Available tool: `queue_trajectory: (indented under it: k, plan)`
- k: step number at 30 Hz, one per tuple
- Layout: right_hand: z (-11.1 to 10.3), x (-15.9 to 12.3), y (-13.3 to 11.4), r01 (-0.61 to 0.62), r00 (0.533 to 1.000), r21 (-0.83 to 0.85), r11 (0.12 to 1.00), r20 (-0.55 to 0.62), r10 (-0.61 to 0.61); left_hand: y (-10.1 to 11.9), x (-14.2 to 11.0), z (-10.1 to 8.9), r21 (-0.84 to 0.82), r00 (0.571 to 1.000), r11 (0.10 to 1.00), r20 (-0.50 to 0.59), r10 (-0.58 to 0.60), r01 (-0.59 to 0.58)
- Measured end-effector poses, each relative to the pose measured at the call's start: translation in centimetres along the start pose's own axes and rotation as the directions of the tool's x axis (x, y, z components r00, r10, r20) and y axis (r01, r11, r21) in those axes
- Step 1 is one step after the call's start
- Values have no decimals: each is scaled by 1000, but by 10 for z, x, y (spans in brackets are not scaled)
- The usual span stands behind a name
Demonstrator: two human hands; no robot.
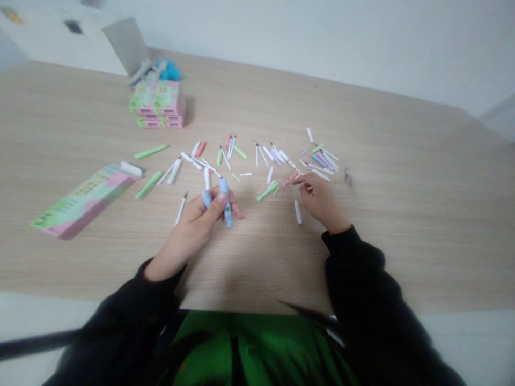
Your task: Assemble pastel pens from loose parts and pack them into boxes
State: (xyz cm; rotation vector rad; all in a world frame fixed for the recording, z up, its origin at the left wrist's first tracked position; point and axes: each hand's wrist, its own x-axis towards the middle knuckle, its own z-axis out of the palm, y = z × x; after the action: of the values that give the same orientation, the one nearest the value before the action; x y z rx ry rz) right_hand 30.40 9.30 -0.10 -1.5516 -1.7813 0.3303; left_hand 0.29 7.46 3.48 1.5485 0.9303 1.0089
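left hand (201,214) is clamping two blue pen pieces (226,208) over table (402,161), right hand (317,198) is sitting at pink pen piece (290,179) lying among scattered pen parts (276,156), blurry, can't tell if it's gripping

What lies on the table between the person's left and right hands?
The head view shows green pieces there, with a white piece farther back, another white piece closer in, and a red piece at the right hand.
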Motion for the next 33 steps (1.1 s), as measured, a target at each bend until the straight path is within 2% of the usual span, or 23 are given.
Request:
queue_trajectory:
  k: [3,7,12,15,18,23,29,33]
  plan:
    - [-3,3,14,-73,996,-41,996,-43,72,-2,1,-1,-110,997,993,-49,-52,47]
    - [-5,6,27,-151,988,-46,987,-44,149,0,3,-9,-274,982,961,-174,-73,22]
    - [1,16,12,-46,999,-41,998,14,46,2,4,-21,-369,967,929,-246,-70,-26]
    - [11,30,-6,72,989,-43,996,129,-66,0,2,-25,-351,972,936,-219,-87,4]
    - [27,53,-25,180,955,-110,977,258,-147,-4,0,-25,-294,983,956,-174,-59,6]
    - [56,87,-44,249,882,-200,948,452,-136,-7,-1,-21,-210,985,977,-161,-63,28]
    - [83,98,-42,263,853,-215,940,507,-123,-7,0,-25,-135,964,990,-257,-67,33]
    - [77,101,-45,246,863,-233,941,495,-103,-12,-2,-33,-61,956,997,-289,-61,45]
